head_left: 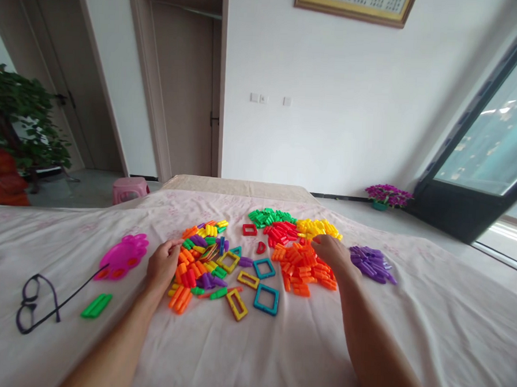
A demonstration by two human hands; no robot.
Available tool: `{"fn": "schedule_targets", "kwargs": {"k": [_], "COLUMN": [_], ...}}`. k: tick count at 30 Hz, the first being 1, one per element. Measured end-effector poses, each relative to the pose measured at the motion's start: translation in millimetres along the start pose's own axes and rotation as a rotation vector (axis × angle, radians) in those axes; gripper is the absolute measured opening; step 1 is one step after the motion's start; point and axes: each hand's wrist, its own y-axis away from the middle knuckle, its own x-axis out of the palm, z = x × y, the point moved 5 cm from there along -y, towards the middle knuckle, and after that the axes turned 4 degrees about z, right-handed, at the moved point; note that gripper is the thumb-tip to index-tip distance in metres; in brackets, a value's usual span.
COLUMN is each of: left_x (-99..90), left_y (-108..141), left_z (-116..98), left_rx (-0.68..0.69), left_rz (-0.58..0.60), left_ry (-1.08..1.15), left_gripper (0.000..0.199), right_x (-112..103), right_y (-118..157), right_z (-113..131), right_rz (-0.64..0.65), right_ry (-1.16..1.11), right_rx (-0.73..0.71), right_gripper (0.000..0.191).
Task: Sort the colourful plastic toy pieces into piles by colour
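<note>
My left hand (163,263) rests at the left edge of a mixed-colour pile of plastic pieces (196,265); its fingertips are too small to tell what they hold. My right hand (331,250) reaches over the top of the orange pile (302,268), near the yellow pile (319,228), and its fingertips are partly hidden. Behind lie a green pile (270,218) and a red pile (281,233). A purple pile (371,264) is right of my right hand. Blue frames (266,299) and yellow frames (236,305) lie between the mixed and orange piles.
On the cloth-covered table (302,352) at the left are a pink tray (123,256), a green piece (97,306) and black glasses (29,305). Beyond the table stand a pink stool (131,190) and purple flowers (388,195).
</note>
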Motion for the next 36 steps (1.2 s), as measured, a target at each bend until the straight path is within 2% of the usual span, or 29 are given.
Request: {"fn": "schedule_targets", "kwargs": {"k": [2, 4, 9, 11, 14, 19, 23, 25, 29, 33, 36], "left_x": [0.3, 0.4, -0.5, -0.6, -0.4, 0.4, -0.5, -0.7, -1.5, -6.8, -13.0], "left_y": [0, 1, 2, 2, 2, 2, 2, 3, 4, 8, 13], "left_z": [0, -1, -5, -5, -4, -3, -5, -5, -7, -14, -29], "left_rx": [0.011, 0.021, 0.013, 0.012, 0.025, 0.035, 0.025, 0.017, 0.034, 0.125, 0.277], "left_rz": [-0.001, -0.001, -0.002, -0.004, -0.015, -0.009, -0.008, -0.008, -0.033, -0.116, -0.158], "left_ry": [0.001, 0.005, 0.0, -0.008, -0.018, -0.012, -0.007, -0.001, 0.011, 0.026, 0.058], "left_gripper": [0.034, 0.034, 0.034, 0.034, 0.035, 0.034, 0.033, 0.032, 0.031, 0.031, 0.028], "right_x": [-4, -3, 23, 37, 54, 71, 72, 69, 62, 61, 63], "right_y": [8, 21, 77, 98, 120, 135, 136, 136, 138, 141, 138], "right_z": [22, 54, 144, 168, 191, 209, 211, 208, 203, 203, 201], "right_rz": [-0.056, -0.064, 0.096, 0.143, 0.163, 0.141, 0.118, 0.121, 0.075, 0.033, 0.06], "right_ry": [-0.013, -0.076, -0.293, -0.325, -0.301, -0.139, -0.034, -0.03, -0.026, 0.004, -0.02], "right_rx": [-0.1, -0.275, -0.764, -0.862, -0.925, -1.0, -1.023, -1.004, -0.869, -0.787, -0.758], "right_gripper": [0.031, 0.032, 0.027, 0.026, 0.026, 0.034, 0.037, 0.033, 0.018, 0.018, 0.022]}}
